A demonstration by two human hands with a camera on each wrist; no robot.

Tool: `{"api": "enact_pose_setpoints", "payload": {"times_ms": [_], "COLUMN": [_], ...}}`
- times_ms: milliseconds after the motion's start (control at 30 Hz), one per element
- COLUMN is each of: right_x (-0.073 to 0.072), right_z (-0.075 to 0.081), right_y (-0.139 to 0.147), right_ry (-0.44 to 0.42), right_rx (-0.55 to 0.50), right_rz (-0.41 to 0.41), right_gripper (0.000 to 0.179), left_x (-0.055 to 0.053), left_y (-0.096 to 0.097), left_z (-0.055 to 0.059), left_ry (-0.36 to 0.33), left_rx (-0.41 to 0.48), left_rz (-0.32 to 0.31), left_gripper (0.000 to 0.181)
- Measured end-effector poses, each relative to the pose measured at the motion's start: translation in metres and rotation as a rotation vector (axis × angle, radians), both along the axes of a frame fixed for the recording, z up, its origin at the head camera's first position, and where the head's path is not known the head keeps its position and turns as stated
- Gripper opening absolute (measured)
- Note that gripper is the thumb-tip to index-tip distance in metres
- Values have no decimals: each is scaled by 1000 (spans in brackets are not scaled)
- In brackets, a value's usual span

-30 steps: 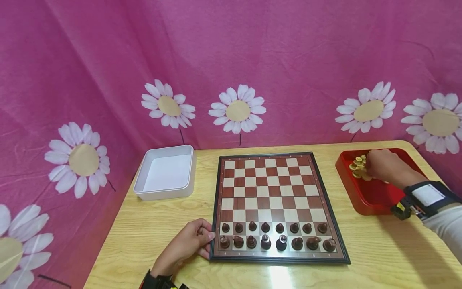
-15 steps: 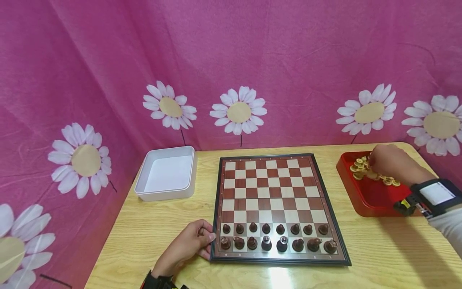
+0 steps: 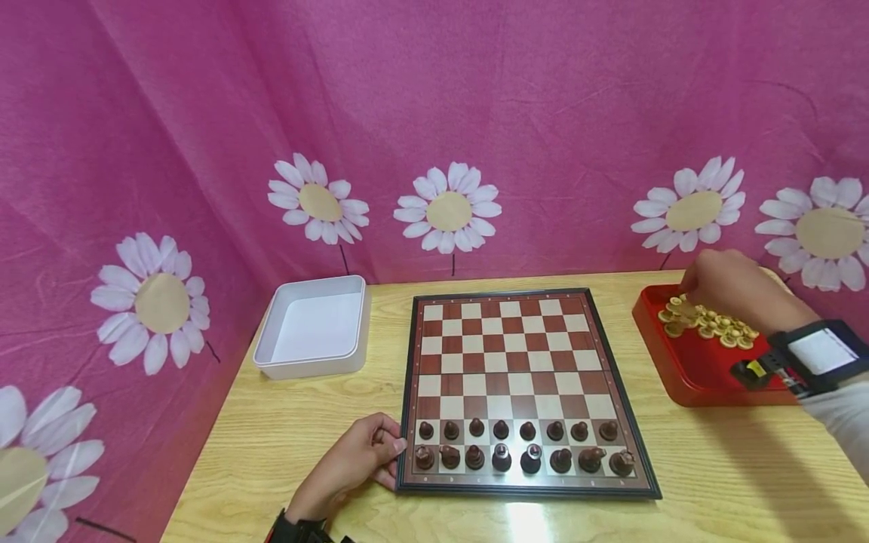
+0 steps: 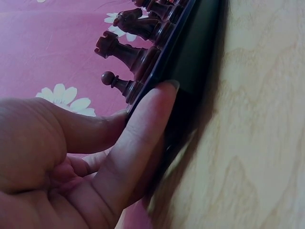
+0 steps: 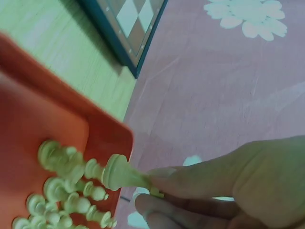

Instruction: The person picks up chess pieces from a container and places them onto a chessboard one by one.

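Note:
In the head view, my left hand (image 3: 363, 449) holds the left edge of a chessboard (image 3: 502, 362) near its front corner. The left wrist view shows thumb and fingers pinching the black edge, beside a dark pawn (image 4: 120, 86) and a dark rook (image 4: 125, 53). Two rows of dark pieces stand on the board's near side. Over a red tray (image 3: 706, 381) at the right, my right hand (image 3: 740, 286) pinches a pale gold chess piece (image 5: 120, 172), base toward the tray. The fingers hide most of its top. Several more gold pieces (image 3: 726, 330) lie in the tray.
A white tray (image 3: 312, 324) stands left of the board, toward the back. The wooden table (image 3: 258, 445) ends at a pink cloth (image 3: 543, 113) printed with daisies, behind and to the left. The red tray's walls rise around the gold pieces.
My right hand has risen from among the gold pieces with one in its grip, uncovering more of those in the tray. My left hand has stayed on the board's edge.

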State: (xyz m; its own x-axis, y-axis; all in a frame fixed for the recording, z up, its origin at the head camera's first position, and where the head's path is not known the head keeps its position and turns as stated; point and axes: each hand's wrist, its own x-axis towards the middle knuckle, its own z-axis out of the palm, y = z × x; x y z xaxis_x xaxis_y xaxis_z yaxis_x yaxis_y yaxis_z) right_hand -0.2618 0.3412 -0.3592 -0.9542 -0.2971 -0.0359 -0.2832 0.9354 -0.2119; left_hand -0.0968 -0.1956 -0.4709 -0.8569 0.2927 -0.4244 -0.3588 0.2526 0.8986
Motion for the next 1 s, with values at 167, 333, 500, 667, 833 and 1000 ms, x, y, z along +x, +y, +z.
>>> {"api": "enact_pose_setpoints", "payload": {"times_ms": [167, 333, 500, 667, 833, 1000], "right_x": [-5, -12, -19, -24, -29, -34], "right_z": [3, 5, 5, 0, -5, -11], "right_y": [-17, -36, -60, -81, -95, -105], "right_ry": [14, 37, 48, 17, 28, 52], "right_rx": [-33, -51, -82, -101, -114, -122], "right_rz": [21, 69, 83, 53, 66, 93], "right_gripper": [6, 6, 12, 14, 13, 14], "left_x": [0, 1, 1, 1, 1, 0], "left_y": [0, -1, -2, -2, -1, -1], "left_z": [0, -2, -3, -3, -3, -2], "left_ry": [-10, -23, -17, -4, -6, -6], "left_rx": [-15, -24, -21, -9, -6, -9], "left_rz": [0, 5, -1, -9, -5, 4], "left_gripper": [14, 14, 15, 15, 15, 14]}}
